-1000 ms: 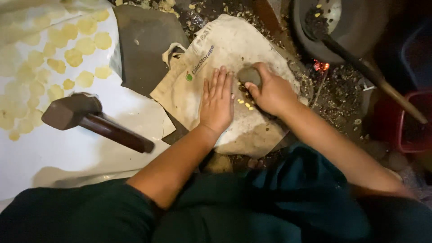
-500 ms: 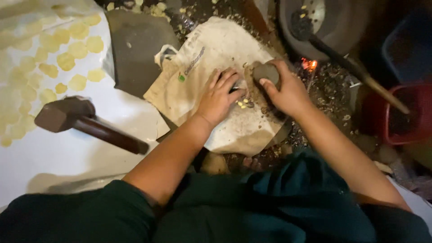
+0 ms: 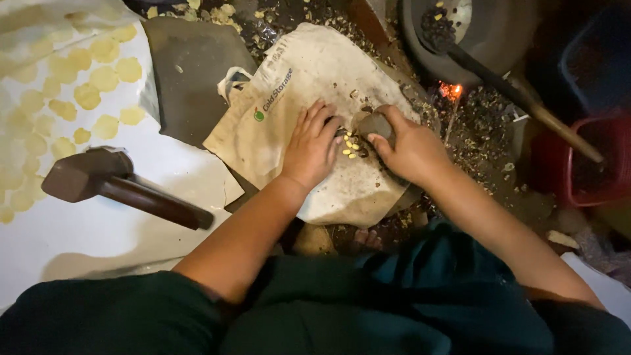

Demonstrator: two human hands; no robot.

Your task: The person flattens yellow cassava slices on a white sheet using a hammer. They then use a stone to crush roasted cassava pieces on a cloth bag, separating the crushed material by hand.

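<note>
Dim littered floor, cloth bag (image 3: 315,98) under kernels (image 3: 351,148), left hand (image 3: 312,148) open flat, right hand (image 3: 411,148) gripping stone (image 3: 376,123), mallet (image 3: 115,184) on white sheet (image 3: 98,243), embers (image 3: 452,91)

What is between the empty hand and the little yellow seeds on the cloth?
Nothing visible. The left hand lies flat on the cloth bag, its fingertips right beside the small yellow seeds. The right hand, holding a grey stone, is on the seeds' other side, not in between.
</note>
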